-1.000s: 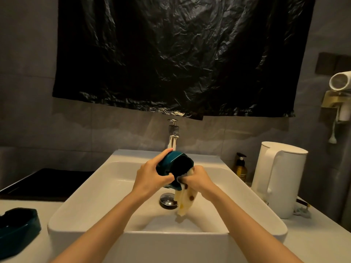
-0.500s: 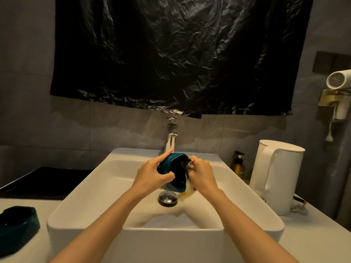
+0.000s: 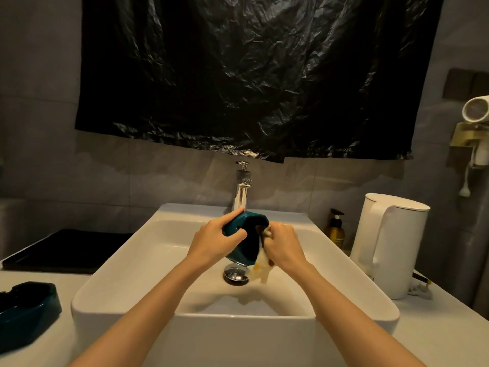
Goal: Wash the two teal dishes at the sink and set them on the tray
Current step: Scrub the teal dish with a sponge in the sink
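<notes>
The sink (image 3: 105, 295) sat mid-bench (image 3: 436, 327), the tap (image 3: 242, 192) behind it. Above the drain (image 3: 236, 274), the left hand (image 3: 211, 242) gripped the held dish (image 3: 243, 250); just to its right, the right hand (image 3: 284, 245) pressed a cloth (image 3: 262, 268) into it. The second dish (image 3: 26, 311) lay on the bench left of the sink, the tray (image 3: 66, 250) behind it. Right of the sink stood a kettle (image 3: 391, 242), with a pump bottle (image 3: 335, 230) between them.

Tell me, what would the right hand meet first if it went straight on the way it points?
Probably the dish: the right hand grips a cloth and points left into the dish's hollow, while the left hand holds the dish.
</notes>
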Available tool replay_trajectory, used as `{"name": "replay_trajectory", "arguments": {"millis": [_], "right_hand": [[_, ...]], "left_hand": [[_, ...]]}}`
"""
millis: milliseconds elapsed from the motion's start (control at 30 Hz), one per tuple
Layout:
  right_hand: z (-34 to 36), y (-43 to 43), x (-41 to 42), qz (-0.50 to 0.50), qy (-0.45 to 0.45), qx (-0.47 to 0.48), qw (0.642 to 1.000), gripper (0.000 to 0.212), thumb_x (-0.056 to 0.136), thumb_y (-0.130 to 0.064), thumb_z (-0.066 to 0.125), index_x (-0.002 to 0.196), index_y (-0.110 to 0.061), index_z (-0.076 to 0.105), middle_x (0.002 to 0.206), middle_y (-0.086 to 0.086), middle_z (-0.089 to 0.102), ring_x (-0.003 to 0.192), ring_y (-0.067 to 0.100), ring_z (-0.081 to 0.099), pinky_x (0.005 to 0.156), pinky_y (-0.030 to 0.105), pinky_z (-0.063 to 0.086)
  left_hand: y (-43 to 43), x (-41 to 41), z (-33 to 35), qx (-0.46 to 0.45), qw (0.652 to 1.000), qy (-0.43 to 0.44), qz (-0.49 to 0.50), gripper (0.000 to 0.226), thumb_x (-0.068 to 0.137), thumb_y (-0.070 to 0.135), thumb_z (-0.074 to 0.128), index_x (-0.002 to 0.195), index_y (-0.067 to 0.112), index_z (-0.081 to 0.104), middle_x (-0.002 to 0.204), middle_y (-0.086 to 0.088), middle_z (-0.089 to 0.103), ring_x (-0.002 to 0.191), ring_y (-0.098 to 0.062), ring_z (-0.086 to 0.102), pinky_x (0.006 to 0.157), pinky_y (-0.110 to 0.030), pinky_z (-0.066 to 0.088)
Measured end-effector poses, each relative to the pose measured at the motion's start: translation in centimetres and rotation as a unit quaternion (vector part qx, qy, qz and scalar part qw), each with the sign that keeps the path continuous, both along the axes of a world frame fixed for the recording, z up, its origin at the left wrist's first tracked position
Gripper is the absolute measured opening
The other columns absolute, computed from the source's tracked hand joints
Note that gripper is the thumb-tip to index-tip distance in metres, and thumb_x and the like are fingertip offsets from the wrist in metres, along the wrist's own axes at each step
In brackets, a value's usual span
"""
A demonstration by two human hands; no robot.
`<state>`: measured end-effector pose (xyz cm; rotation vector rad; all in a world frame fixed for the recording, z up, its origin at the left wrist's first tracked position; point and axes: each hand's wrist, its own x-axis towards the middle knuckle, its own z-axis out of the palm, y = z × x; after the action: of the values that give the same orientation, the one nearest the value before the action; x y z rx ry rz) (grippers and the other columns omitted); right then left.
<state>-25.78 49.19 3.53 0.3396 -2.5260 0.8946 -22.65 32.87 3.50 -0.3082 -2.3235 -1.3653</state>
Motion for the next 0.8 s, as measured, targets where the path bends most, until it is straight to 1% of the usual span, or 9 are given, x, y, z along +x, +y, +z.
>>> {"name": "replay_trajectory", "arguments": {"millis": [67, 133, 267, 333, 400, 500, 600, 700, 800], "right_hand": [[-0.2, -0.1, -0.3, -0.015, 0.003, -0.006, 1.000, 0.020, 0.093, -0.009, 0.046, 0.089, -0.005, 0.065, 0.089, 0.013, 0.065, 0.081, 0.028, 0.061, 0.071, 0.039, 0.054], [-0.2, -0.3, -0.8, -0.026, -0.024, -0.038, 0.999, 0.022, 0.093, -0.012, 0.041, 0.086, -0.006, 0.061, 0.090, 0.014, 0.065, 0.083, 0.030, 0.061, 0.074, 0.044, 0.054], [-0.4, -1.0, -0.9, 0.070, -0.132, -0.126, 0.981, 0.026, 0.098, -0.017, 0.042, 0.124, -0.015, 0.046, 0.114, 0.008, 0.059, 0.101, 0.022, 0.057, 0.085, 0.036, 0.052], [-0.4, -1.1, -0.8, 0.112, -0.150, -0.153, 0.970, 0.037, 0.094, -0.011, 0.051, 0.129, -0.018, 0.041, 0.116, 0.004, 0.056, 0.103, 0.017, 0.054, 0.083, 0.029, 0.050], [-0.3, -0.8, -0.9, 0.086, -0.099, -0.140, 0.981, 0.036, 0.088, -0.006, 0.059, 0.122, -0.016, 0.050, 0.108, 0.002, 0.060, 0.096, 0.018, 0.057, 0.076, 0.029, 0.054], [-0.2, -0.3, -1.0, 0.024, 0.017, -0.058, 0.998, 0.014, 0.088, -0.009, 0.059, 0.100, -0.011, 0.067, 0.092, 0.009, 0.069, 0.084, 0.026, 0.064, 0.071, 0.040, 0.056], [-0.4, -0.1, -1.1, 0.005, 0.021, -0.025, 0.999, 0.016, 0.095, -0.015, 0.053, 0.101, -0.010, 0.066, 0.092, 0.009, 0.068, 0.081, 0.023, 0.064, 0.071, 0.036, 0.057], [-0.7, -0.2, -1.2, 0.064, -0.046, -0.026, 0.997, 0.024, 0.096, -0.011, 0.049, 0.118, -0.013, 0.056, 0.105, 0.006, 0.064, 0.094, 0.020, 0.060, 0.081, 0.034, 0.055], [-0.7, -0.3, -0.8, 0.157, -0.145, -0.084, 0.973, 0.044, 0.090, -0.001, 0.056, 0.130, -0.015, 0.045, 0.112, 0.002, 0.056, 0.102, 0.017, 0.055, 0.074, 0.021, 0.052]], "left_hand": [[0.3, 0.2, 0.0, 0.025, 0.999, -0.015, -0.024, 0.066, 0.072, 0.044, 0.058, 0.134, 0.053, 0.038, 0.119, 0.011, 0.057, 0.110, -0.016, 0.054, 0.088, -0.039, 0.055], [0.5, 0.4, -0.1, 0.041, 0.998, -0.007, -0.050, 0.075, 0.074, 0.033, 0.065, 0.140, 0.047, 0.032, 0.124, 0.009, 0.051, 0.113, -0.016, 0.052, 0.087, -0.042, 0.056], [0.1, 0.6, 0.0, 0.058, 0.998, 0.021, -0.022, 0.071, 0.071, 0.029, 0.059, 0.135, 0.053, 0.037, 0.118, 0.012, 0.053, 0.108, -0.017, 0.054, 0.081, -0.043, 0.058], [-0.3, 0.6, -0.1, 0.041, 0.999, 0.017, -0.006, 0.070, 0.069, 0.033, 0.056, 0.133, 0.055, 0.038, 0.115, 0.012, 0.054, 0.104, -0.017, 0.056, 0.076, -0.040, 0.059], [-0.4, 0.6, -0.2, 0.035, 0.999, 0.004, -0.005, 0.070, 0.068, 0.034, 0.056, 0.133, 0.054, 0.040, 0.113, 0.010, 0.056, 0.100, -0.018, 0.057, 0.069, -0.038, 0.061], [0.0, 0.8, -0.1, 0.030, 0.999, -0.005, -0.016, 0.070, 0.066, 0.036, 0.056, 0.132, 0.052, 0.042, 0.114, 0.008, 0.057, 0.100, -0.018, 0.057, 0.071, -0.039, 0.060], [0.1, 0.9, 0.0, 0.022, 1.000, -0.006, -0.021, 0.069, 0.067, 0.037, 0.056, 0.134, 0.049, 0.042, 0.116, 0.007, 0.056, 0.104, -0.019, 0.055, 0.074, -0.038, 0.060], [-0.2, 0.9, 0.0, 0.006, 1.000, -0.005, -0.004, 0.067, 0.069, 0.037, 0.056, 0.134, 0.049, 0.042, 0.115, 0.008, 0.055, 0.102, -0.019, 0.055, 0.070, -0.034, 0.060], [-0.6, 1.0, -0.1, -0.010, 1.000, -0.002, 0.011, 0.063, 0.078, 0.029, 0.061, 0.136, 0.046, 0.043, 0.115, 0.007, 0.056, 0.098, -0.020, 0.057, 0.063, -0.029, 0.060]]}}
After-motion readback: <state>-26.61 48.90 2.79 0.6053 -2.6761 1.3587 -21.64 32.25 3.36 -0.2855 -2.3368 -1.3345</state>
